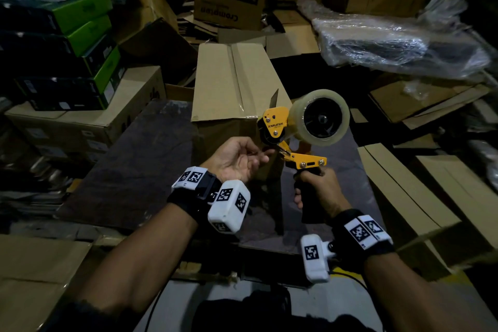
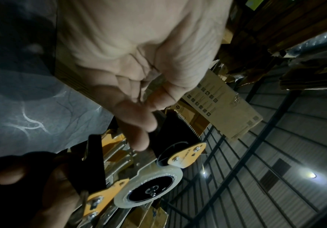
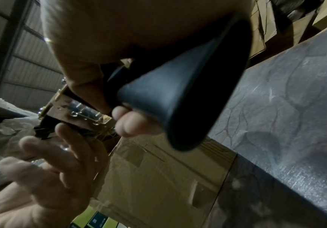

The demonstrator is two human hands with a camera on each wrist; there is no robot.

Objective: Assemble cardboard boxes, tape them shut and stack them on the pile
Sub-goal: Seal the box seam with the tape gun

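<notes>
A cardboard box (image 1: 237, 83), its top seam taped, stands on the dark table (image 1: 140, 164) as the right hand (image 1: 318, 191) grips a tape dispenser (image 1: 296, 127) just before it. The left hand (image 1: 239, 159), fingers (image 2: 139, 135) loosely extended, probes under the roller; the serrated blade (image 2: 188, 123) nearby could nick them, or the tape end could slip back.

right hand (image 1: 315, 191) grips tape dispenser (image 1: 301, 127) handle | left hand (image 1: 239, 159) fingertips at dispenser front | cardboard box (image 1: 231, 81) behind
</notes>
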